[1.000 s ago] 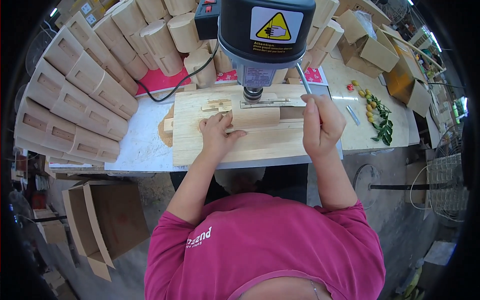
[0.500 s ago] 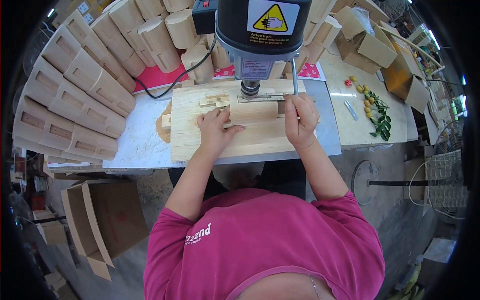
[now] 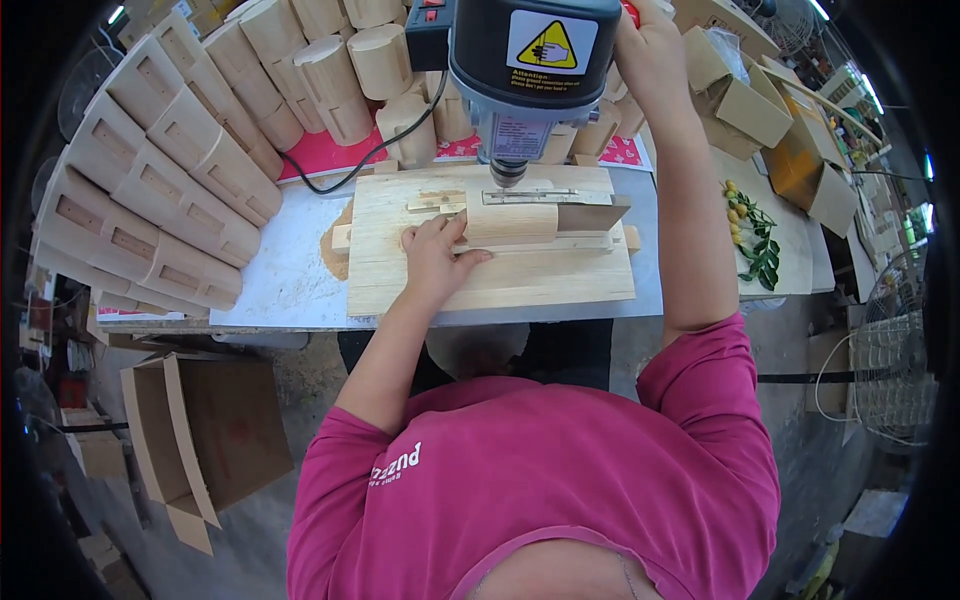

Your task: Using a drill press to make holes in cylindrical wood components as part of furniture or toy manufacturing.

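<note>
A drill press with a dark motor housing (image 3: 535,50) and a metal chuck (image 3: 508,174) stands over a wooden jig board (image 3: 490,287). Under the chuck lies a pale wooden block (image 3: 511,223) with a rounded face, and a slotted metal strip (image 3: 530,196) runs along its far side. My left hand (image 3: 437,255) rests at the block's left end, thumb and fingers spread against it and the board. My right hand (image 3: 650,50) is raised at the top right of the housing, closed round a red-ended lever (image 3: 630,14); its fingertips are partly out of view.
Stacks of slotted wooden blocks (image 3: 150,190) fill the left and back of the table. A black cable (image 3: 385,145) loops behind the jig. At right are cardboard boxes (image 3: 745,110) and a leafy sprig with small fruits (image 3: 757,240). An open carton (image 3: 230,430) sits below left.
My right hand has gone up and away from me, from beside the block to the top of the press, with the lever swung up. My left hand stays at the block.
</note>
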Motion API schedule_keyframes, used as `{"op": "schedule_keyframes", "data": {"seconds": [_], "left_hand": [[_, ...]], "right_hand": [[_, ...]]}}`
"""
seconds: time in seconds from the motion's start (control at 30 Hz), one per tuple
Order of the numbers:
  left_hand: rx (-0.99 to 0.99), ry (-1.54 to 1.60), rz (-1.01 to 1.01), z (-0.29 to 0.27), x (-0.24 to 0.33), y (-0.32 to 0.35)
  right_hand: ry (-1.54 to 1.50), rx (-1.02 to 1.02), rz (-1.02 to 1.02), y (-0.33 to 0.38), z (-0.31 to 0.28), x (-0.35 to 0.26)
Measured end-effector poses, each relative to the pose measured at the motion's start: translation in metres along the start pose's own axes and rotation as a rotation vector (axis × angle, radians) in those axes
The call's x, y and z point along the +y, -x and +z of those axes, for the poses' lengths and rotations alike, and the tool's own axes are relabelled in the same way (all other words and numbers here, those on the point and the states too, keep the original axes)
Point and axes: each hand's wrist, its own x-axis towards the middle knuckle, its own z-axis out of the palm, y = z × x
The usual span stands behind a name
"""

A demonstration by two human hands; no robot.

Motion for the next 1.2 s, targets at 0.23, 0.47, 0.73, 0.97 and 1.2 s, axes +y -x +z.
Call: {"op": "schedule_keyframes", "data": {"seconds": [0.23, 0.47, 0.73, 0.97, 1.2], "left_hand": [[-0.048, 0.083, -0.065, -0.003, 0.000, -0.004], [-0.074, 0.313, -0.075, -0.016, -0.001, -0.001], [-0.060, 0.886, -0.402, -0.141, -0.029, 0.051], [0.401, 1.384, -0.958, -0.163, -0.028, 0.068], [0.138, 1.962, -0.839, -0.139, -0.038, 0.071]], "right_hand": [[-0.472, -0.269, 0.054, 0.066, 0.006, 0.073], [-0.119, -0.785, 0.126, 0.150, -0.011, 0.105], [-0.509, -0.848, 0.471, 0.188, -0.051, 0.084], [-0.358, -1.055, 0.568, 0.232, -0.013, 0.070], [-0.484, -0.965, 0.567, 0.218, -0.025, 0.058]]}}
